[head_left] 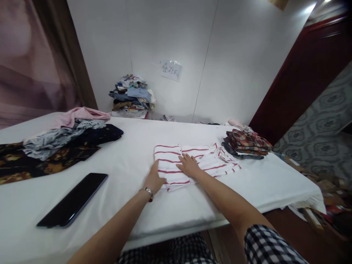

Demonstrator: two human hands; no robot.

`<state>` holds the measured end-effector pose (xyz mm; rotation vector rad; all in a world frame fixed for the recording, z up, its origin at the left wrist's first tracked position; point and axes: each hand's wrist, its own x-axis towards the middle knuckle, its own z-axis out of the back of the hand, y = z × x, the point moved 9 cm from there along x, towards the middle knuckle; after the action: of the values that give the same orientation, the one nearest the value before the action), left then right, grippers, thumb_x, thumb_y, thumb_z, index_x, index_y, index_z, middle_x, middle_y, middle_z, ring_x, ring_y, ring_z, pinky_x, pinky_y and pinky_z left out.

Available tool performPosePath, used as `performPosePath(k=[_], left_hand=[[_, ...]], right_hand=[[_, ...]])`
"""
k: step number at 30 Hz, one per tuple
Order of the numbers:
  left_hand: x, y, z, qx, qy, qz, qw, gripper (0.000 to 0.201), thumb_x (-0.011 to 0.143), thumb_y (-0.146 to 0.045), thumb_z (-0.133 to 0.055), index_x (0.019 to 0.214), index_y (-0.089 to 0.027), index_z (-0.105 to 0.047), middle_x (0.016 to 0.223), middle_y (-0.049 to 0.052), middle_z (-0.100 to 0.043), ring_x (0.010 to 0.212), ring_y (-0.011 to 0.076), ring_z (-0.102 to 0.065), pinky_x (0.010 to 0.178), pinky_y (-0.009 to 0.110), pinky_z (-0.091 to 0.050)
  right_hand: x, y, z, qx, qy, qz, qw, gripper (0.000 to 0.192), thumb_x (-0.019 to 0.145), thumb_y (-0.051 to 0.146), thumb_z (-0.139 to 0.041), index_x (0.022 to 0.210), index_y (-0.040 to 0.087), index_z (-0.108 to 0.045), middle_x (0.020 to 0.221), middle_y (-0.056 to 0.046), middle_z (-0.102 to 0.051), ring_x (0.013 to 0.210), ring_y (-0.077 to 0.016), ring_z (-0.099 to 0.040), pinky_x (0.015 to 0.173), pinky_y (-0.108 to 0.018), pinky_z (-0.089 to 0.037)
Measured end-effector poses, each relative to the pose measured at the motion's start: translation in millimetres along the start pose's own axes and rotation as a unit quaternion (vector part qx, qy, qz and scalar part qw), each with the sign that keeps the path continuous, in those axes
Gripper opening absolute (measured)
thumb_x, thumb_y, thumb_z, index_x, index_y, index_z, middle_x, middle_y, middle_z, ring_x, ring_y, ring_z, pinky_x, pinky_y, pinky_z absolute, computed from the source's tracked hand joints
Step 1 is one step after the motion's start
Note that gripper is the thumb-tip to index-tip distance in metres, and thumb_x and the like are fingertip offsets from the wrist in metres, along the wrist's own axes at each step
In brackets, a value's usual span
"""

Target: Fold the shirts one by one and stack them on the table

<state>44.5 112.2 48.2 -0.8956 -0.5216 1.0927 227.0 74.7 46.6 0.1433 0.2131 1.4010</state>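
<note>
A white shirt with red stripes [169, 165] lies on the white-covered table in front of me, its left part folded over into a flat panel. Its collar end [224, 154] points to the right. My left hand [154, 179] rests along the shirt's left edge, index finger stretched away from me and thumb apart on the cloth; its other fingers are hidden. Flat on the middle of the shirt, by the edge of the folded panel, lies my right hand [189, 167] with fingers spread.
Left on the table [132, 146] are rumpled clothes [66, 134] and a black-screened phone [74, 200]. A folded plaid stack [247, 143] sits at the right end. Behind the table's far edge rises a clothes pile [133, 95]; a paper sign [171, 70] hangs on the wall.
</note>
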Motion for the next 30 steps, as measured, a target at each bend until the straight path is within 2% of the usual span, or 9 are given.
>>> performPosePath(k=[4,7,10,14,17,19,24,28,30], left_hand=[[0.3,3.9,1.9,-0.01,-0.004,-0.002,1.0,0.095,0.065,-0.007,-0.07,0.15,-0.021,-0.03,0.154,0.011,-0.043,0.138,0.0269,-0.045,0.114,0.036,-0.037],[0.9,6.1,3.4,-0.002,0.007,0.012,1.0,0.094,0.068,-0.01,-0.071,0.151,-0.019,-0.028,0.15,0.011,-0.048,0.133,0.0276,-0.051,0.111,0.036,-0.041],[0.0,6.7,5.1,-0.003,0.016,0.031,0.999,0.092,0.069,-0.012,-0.072,0.15,-0.017,-0.029,0.146,0.012,-0.053,0.13,0.0286,-0.054,0.109,0.037,-0.043],[1.6,12.6,4.7,-0.067,0.022,0.054,0.996,0.086,0.073,-0.019,-0.073,0.148,-0.015,-0.032,0.146,0.014,-0.053,0.132,0.0275,-0.052,0.109,0.036,-0.043],[6.6,23.1,2.4,-0.174,0.019,0.081,0.981,0.088,0.077,-0.024,-0.073,0.15,-0.013,-0.026,0.153,0.018,-0.042,0.135,0.0262,-0.049,0.106,0.033,-0.045],[9.7,27.9,0.8,-0.212,0.014,0.102,0.972,0.091,0.077,-0.023,-0.073,0.151,-0.011,-0.022,0.155,0.021,-0.039,0.134,0.0259,-0.05,0.101,0.031,-0.049],[14.7,16.7,4.0,-0.137,0.005,0.116,0.984,0.067,0.077,-0.02,-0.071,0.137,-0.009,-0.044,0.137,0.02,-0.06,0.117,0.0252,-0.064,0.087,0.028,-0.054],[18.4,5.3,14.7,-0.107,0.004,0.116,0.987,0.053,0.072,-0.011,-0.069,0.123,-0.01,-0.056,0.122,0.017,-0.07,0.106,0.0254,-0.069,0.083,0.029,-0.055],[20.4,3.3,25.3,-0.109,0.001,0.107,0.988,0.053,0.073,-0.01,-0.067,0.124,-0.011,-0.056,0.121,0.015,-0.071,0.104,0.0229,-0.069,0.081,0.027,-0.055]], right_hand=[[3.2,-10.4,8.6,0.014,-0.001,0.009,1.0,0.063,0.099,0.056,-0.03,0.15,0.02,-0.036,0.16,-0.014,-0.029,0.149,-0.0289,-0.019,0.117,-0.052,-0.016],[2.9,-38.6,19.1,-0.005,-0.025,-0.053,0.998,0.061,0.099,0.054,-0.032,0.15,0.021,-0.035,0.162,-0.014,-0.024,0.15,-0.0291,-0.015,0.117,-0.053,-0.013],[0.2,-64.5,13.9,-0.016,-0.016,-0.106,0.994,0.057,0.1,0.051,-0.032,0.148,0.022,-0.038,0.162,-0.013,-0.022,0.149,-0.028,-0.017,0.117,-0.053,-0.014],[0.8,-71.4,9.2,-0.01,-0.001,-0.119,0.993,0.052,0.099,0.047,-0.034,0.145,0.023,-0.043,0.161,-0.011,-0.026,0.148,-0.027,-0.02,0.116,-0.054,-0.016],[1.6,-57.4,18.7,0.018,-0.03,-0.12,0.992,0.054,0.099,0.047,-0.036,0.146,0.021,-0.042,0.16,-0.012,-0.028,0.149,-0.0271,-0.02,0.117,-0.052,-0.014],[2.0,-34.9,23.6,0.054,-0.062,-0.088,0.993,0.058,0.099,0.048,-0.034,0.15,0.02,-0.037,0.161,-0.011,-0.027,0.15,-0.0245,-0.018,0.119,-0.047,-0.011],[6.5,31.0,0.5,0.096,-0.048,0.003,0.994,0.058,0.099,0.051,-0.034,0.149,0.023,-0.038,0.157,-0.01,-0.036,0.146,-0.0238,-0.026,0.117,-0.044,-0.017],[12.6,48.1,-14.1,0.066,-0.023,-0.029,0.997,0.064,0.098,0.055,-0.035,0.15,0.017,-0.036,0.161,-0.016,-0.024,0.15,-0.0293,-0.014,0.118,-0.05,-0.01],[13.2,52.7,-14.7,0.084,-0.008,-0.035,0.996,0.063,0.099,0.056,-0.029,0.151,0.019,-0.035,0.161,-0.015,-0.026,0.149,-0.0288,-0.017,0.117,-0.053,-0.01]])
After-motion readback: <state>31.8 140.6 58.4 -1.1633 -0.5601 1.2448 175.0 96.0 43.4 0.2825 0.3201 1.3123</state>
